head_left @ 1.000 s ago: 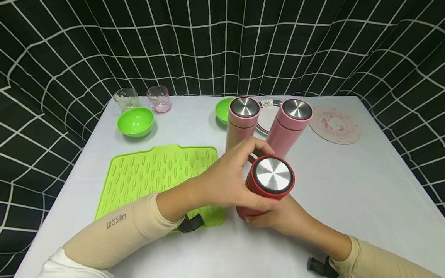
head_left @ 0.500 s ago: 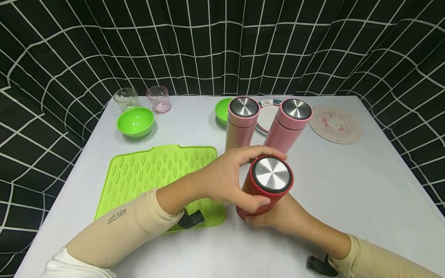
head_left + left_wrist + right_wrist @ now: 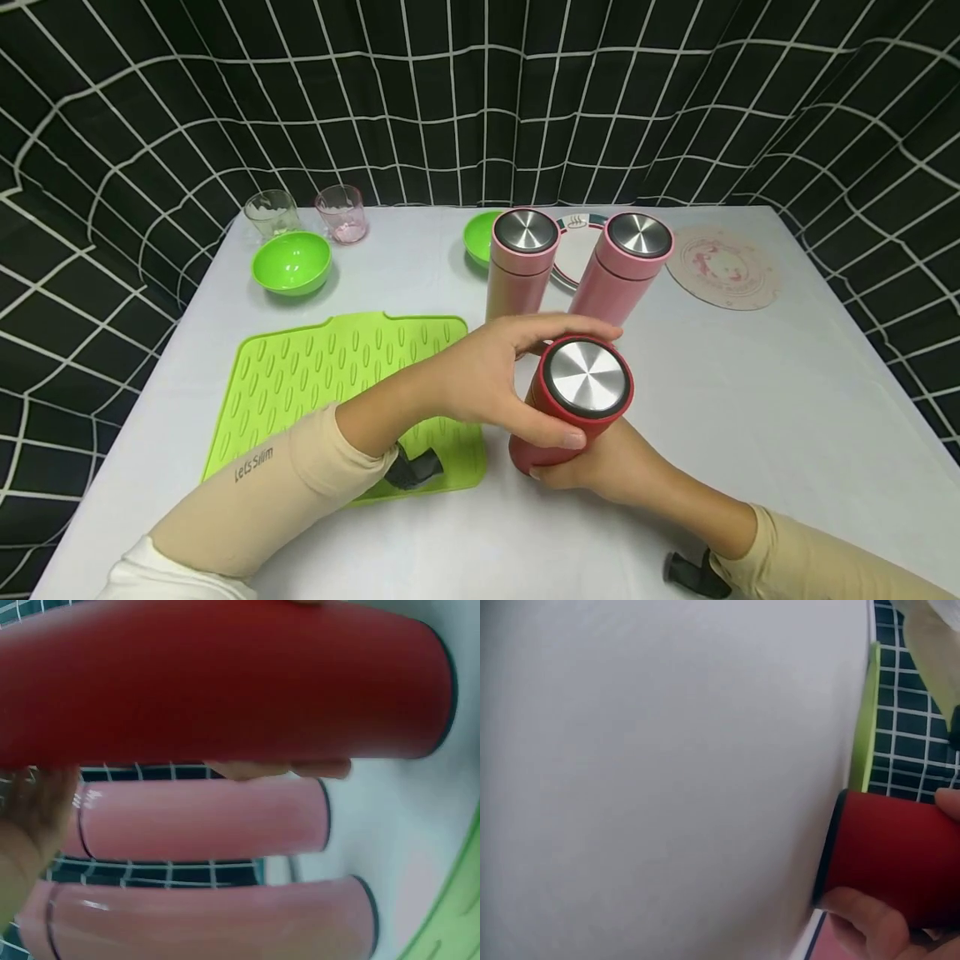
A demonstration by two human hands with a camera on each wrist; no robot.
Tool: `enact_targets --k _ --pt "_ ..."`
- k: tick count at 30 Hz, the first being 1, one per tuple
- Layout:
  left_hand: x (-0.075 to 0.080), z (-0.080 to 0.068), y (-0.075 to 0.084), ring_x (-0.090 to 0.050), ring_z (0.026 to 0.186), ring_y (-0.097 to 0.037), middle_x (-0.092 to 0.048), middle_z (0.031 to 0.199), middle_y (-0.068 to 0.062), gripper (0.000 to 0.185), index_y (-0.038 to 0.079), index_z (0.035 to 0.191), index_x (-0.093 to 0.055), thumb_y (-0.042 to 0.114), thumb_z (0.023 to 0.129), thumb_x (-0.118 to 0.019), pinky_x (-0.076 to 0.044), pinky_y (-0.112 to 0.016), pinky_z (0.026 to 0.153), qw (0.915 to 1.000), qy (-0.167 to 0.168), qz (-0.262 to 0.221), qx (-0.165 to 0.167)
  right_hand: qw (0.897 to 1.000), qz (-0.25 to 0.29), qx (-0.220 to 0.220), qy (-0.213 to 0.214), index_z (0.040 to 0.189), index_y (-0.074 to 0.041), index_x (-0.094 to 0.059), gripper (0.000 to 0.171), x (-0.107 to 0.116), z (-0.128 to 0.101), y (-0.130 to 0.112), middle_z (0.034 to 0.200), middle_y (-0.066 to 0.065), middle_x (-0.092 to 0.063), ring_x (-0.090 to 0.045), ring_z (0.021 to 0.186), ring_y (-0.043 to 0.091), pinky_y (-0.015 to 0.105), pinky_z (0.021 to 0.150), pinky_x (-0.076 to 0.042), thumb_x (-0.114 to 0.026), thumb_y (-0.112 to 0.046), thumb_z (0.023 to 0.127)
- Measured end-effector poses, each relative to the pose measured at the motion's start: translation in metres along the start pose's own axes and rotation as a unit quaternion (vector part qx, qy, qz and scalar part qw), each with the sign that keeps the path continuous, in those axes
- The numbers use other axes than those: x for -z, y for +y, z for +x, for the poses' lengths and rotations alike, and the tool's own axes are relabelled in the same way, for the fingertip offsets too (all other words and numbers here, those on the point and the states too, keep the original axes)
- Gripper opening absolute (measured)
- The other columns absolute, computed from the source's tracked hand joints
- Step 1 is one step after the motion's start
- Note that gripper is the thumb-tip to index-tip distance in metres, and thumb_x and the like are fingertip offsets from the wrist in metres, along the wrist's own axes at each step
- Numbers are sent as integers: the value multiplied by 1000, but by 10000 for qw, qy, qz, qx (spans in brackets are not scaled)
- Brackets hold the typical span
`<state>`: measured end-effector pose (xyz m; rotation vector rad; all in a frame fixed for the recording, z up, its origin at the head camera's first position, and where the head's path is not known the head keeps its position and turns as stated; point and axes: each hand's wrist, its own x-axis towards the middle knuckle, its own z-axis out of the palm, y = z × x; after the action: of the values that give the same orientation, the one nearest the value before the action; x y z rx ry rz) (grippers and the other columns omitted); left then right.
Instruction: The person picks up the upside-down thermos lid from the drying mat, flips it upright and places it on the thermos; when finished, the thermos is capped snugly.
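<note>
A red flask [image 3: 573, 404] with a steel-topped lid stands on the white table [image 3: 787, 400], also seen as the red flask [image 3: 225, 682] and red flask [image 3: 889, 855] in the wrist views. My left hand [image 3: 502, 379] wraps round its lid, thumb in front, fingers behind. My right hand [image 3: 607, 467] grips the flask's lower body from the near side. Two pink flasks [image 3: 521, 267] [image 3: 626, 267] stand upright just behind it; the left wrist view shows both pink flasks [image 3: 202, 817] [image 3: 210, 922].
A lime green ridged mat [image 3: 337, 383] lies left of the flasks. Behind are two green bowls [image 3: 292, 262] [image 3: 480, 237], a clear glass [image 3: 272, 212], a pink glass [image 3: 342, 212], a plate [image 3: 579, 250] and a round coaster [image 3: 722, 268]. A black grid cloth surrounds the table.
My left hand has turned round the red flask's lid, fingers sliding further over the far rim and thumb shifting along the front. The flask and right hand stay put.
</note>
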<state>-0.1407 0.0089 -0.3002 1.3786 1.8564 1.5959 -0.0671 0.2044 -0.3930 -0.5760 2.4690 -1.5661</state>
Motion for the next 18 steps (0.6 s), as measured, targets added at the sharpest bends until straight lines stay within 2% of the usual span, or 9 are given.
enact_targets --k 2,4,6,7,9,11,13,15,18 --pt "-6 -3 4 -52 111 -5 -56 120 10 79 13 130 -53 25 63 -93 -46 -27 94 9974 421 583 -37 9999 85 49 -41 107 -25 -61 53 0 0 0 99 -6 -65 -61 86 16 31 75 -51 -89 -8 65" --pt "-11 -6 7 -52 105 -3 -55 113 12 77 16 123 -55 33 59 -95 -47 -26 89 9898 901 1101 -98 9999 114 97 -87 106 -25 -61 53 0 0 1 98 -6 -65 -61 84 17 32 73 -52 -88 -7 65" --pt "-14 -7 8 -53 101 -3 -57 108 14 71 17 117 -60 36 58 -94 -48 -26 85 9846 1168 1284 -200 9998 158 82 -111 105 -24 -61 52 0 0 1 98 -5 -65 -60 84 18 32 72 -52 -88 -6 64" --pt "-14 -7 7 -54 101 -4 -59 107 13 68 16 117 -63 34 59 -94 -49 -27 85 9857 1174 1182 -260 9998 152 59 -89 106 -23 -60 53 1 0 1 99 -5 -65 -61 85 17 32 74 -52 -88 -5 64" --pt "-11 -5 4 -55 102 -7 -63 107 12 65 14 117 -66 27 60 -94 -49 -29 87 9920 980 728 -337 10000 59 7 -72 106 -23 -60 54 1 -1 2 99 -5 -65 -61 86 16 32 76 -51 -89 -7 64" --pt "-5 -2 -3 -56 106 -11 -65 110 8 65 9 121 -66 17 62 -93 -49 -32 92 9978 564 39 -333 9999 -47 -91 -62 107 -22 -59 55 2 -1 3 100 -6 -65 -61 89 15 32 79 -51 -90 -8 64" --pt "-1 3 -10 -56 110 -15 -66 114 3 66 4 123 -64 8 63 -91 -46 -34 98 9981 122 -512 -317 9997 -179 -184 -40 109 -23 -59 56 3 -1 3 102 -7 -65 -62 91 14 31 81 -51 -90 -10 64" --pt "2 6 -15 -56 112 -17 -65 117 0 67 1 126 -61 5 65 -89 -43 -36 101 9963 -197 -776 -310 9995 -204 -216 -88 109 -23 -59 56 4 -1 3 102 -7 -65 -62 92 13 31 82 -51 -90 -11 65" --pt "2 6 -16 -54 113 -17 -62 119 0 72 2 129 -56 7 66 -89 -43 -36 101 9968 -309 -642 -358 9998 -132 -79 -113 109 -24 -58 56 5 0 3 102 -8 -65 -62 91 14 31 82 -51 -90 -10 65"
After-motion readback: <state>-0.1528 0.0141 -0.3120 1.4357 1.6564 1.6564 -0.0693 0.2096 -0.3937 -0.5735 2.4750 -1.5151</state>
